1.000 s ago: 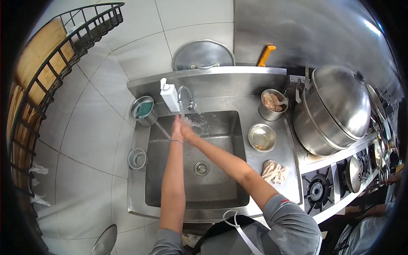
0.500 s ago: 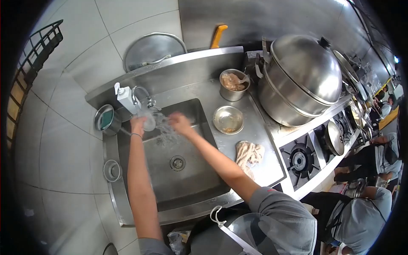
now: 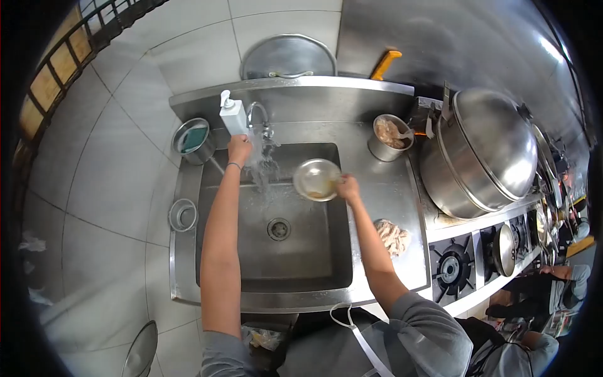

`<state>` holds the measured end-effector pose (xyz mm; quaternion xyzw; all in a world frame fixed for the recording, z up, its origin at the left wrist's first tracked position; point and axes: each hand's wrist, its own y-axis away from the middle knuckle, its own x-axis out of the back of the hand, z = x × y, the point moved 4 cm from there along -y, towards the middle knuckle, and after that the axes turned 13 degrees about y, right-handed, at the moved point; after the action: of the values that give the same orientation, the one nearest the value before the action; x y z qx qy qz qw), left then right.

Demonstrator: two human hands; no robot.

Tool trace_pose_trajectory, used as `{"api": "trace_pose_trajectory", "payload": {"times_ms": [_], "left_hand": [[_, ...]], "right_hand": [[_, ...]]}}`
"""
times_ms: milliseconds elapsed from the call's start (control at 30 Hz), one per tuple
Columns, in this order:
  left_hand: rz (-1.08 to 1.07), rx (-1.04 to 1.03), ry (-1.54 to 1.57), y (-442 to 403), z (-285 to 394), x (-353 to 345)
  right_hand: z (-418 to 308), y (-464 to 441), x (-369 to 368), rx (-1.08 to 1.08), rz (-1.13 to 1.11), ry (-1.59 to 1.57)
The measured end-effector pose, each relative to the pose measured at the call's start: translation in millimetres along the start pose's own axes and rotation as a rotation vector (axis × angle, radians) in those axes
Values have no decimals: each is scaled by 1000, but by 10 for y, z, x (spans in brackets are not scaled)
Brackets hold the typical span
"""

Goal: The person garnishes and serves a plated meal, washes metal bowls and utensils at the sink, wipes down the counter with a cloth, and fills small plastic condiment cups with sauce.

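Observation:
My right hand (image 3: 348, 188) grips the rim of a shallow round metal bowl (image 3: 316, 178), which hangs over the right part of the steel sink (image 3: 295, 264). A little yellowish-brown matter lies in the bowl. At the sink's back left, my left hand (image 3: 239, 151) is closed beside the running water (image 3: 262, 164); what its fingers hold, if anything, is hidden. Just behind that hand stands a white pump bottle (image 3: 233, 117), next to the curved faucet (image 3: 257, 112).
Left of the sink are a metal pot with a green scouring pad (image 3: 193, 139) and a small metal cup (image 3: 183, 215). To the right are a pot of brownish food (image 3: 391, 133), a crumpled cloth (image 3: 392, 239), a large domed steamer (image 3: 487, 151) and a gas burner (image 3: 450, 269). Co-workers stand far right.
My right hand has left the water and taken the metal bowl from the right counter, bringing it over the sink. The whitish round thing at my left hand no longer shows. The view has shifted.

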<state>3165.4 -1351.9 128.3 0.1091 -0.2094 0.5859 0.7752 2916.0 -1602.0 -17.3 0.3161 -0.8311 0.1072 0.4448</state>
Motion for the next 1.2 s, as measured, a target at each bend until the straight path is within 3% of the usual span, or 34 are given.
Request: {"api": "trace_pose_trajectory", "payload": {"times_ms": [100, 133, 200, 333, 533, 633, 700, 733, 800, 833, 900, 1000, 1133, 1200], "left_hand": [[36, -62, -3, 115, 180, 143], [27, -73, -26, 142, 211, 186], [45, -65, -80, 161, 213, 236], [18, -55, -165, 164, 158, 259], [27, -41, -150, 165, -14, 30], [90, 0, -144, 231, 93, -31], [-109, 72, -114, 145, -11, -181], [-104, 70, -109, 123, -31, -235], [280, 140, -24, 166, -41, -187], [281, 142, -26, 178, -34, -201], [349, 68, 9, 242, 102, -127], [206, -9, -132, 316, 278, -52], [132, -214, -273, 236, 298, -23], [106, -359, -288, 158, 281, -61]], "right_hand": [[-691, -36, -800, 32, -180, -77], [-1036, 62, -835, 120, -237, 32], [-1329, -4, -1370, 145, -197, -23], [-1890, 251, -1265, 225, -190, 67], [-2046, 345, -1147, 531, -171, 246], [-1946, 384, -1033, 474, -178, 239], [-1811, 340, -1107, 466, -124, 176], [-1751, 303, -1192, 471, -121, 180], [-1562, 206, -1393, 271, -121, 95], [-1537, 184, -1423, 271, -123, 94], [-1405, 231, -1544, -140, -578, -320], [-1340, 250, -1581, -216, -737, -515], [-1327, 306, -1630, -204, -723, -613], [-1456, 351, -1498, -88, -580, -541]]}}
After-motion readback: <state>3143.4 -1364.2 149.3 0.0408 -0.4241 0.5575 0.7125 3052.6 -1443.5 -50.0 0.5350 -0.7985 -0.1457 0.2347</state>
